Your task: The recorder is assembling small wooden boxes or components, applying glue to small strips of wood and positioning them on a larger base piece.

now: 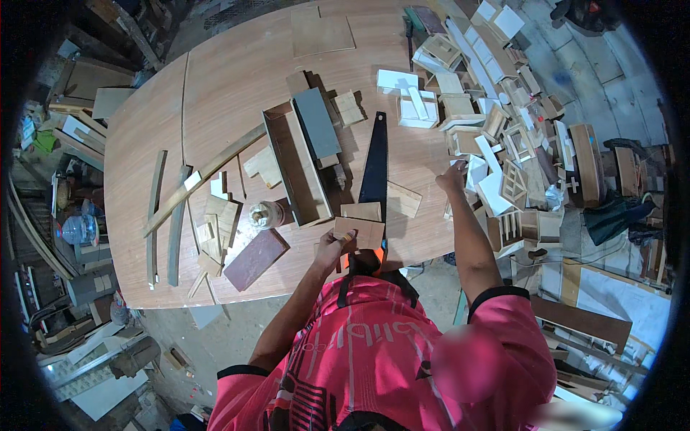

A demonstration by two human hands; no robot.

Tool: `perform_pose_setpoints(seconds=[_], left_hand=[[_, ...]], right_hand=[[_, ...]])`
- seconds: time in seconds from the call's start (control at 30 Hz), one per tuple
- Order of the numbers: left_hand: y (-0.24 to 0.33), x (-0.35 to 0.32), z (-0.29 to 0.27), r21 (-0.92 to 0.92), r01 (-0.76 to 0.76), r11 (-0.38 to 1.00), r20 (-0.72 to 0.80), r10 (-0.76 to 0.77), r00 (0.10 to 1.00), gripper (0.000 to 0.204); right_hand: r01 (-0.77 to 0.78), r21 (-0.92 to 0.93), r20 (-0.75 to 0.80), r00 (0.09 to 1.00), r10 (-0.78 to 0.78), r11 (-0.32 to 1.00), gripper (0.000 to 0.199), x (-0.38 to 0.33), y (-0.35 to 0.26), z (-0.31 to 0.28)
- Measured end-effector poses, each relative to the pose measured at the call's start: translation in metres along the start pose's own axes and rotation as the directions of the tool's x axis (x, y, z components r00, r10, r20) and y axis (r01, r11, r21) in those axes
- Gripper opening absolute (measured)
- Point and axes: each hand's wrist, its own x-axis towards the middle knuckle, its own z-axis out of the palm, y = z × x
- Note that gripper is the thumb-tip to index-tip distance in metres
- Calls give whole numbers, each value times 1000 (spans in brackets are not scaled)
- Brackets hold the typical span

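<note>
Left hand (330, 248): holding a small wooden panel (363, 234), thumb on its face
Right hand (451, 177): at the near edge of a heap of small wooden and white pieces (497, 188); cannot tell whether its fingers grip one
Saw (374, 161): dark blade lying between the hands, on the bench (223, 86)
Wooden tray (303, 169): long, open-topped, just beyond the left hand
Jar (266, 215): left of that hand, near a dark brown board (256, 260)

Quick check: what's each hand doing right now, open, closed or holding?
Left hand: closed on a small wooden board.
Right hand: beside a white block; open or closed cannot be told.
</note>
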Motion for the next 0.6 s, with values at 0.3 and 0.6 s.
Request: perform_pose_setpoints(seconds=[0.3, 0.6], left_hand=[[-9, 3, -4, 339, 3, 941, 25, -12, 1000, 28], [-18, -4, 23, 386, 1, 922, 129, -55, 990, 29]], right_hand=[[157, -106, -124, 978, -169, 982, 91, -44, -11, 13], [253, -138, -126, 954, -271, 958, 95, -37, 2, 8]])
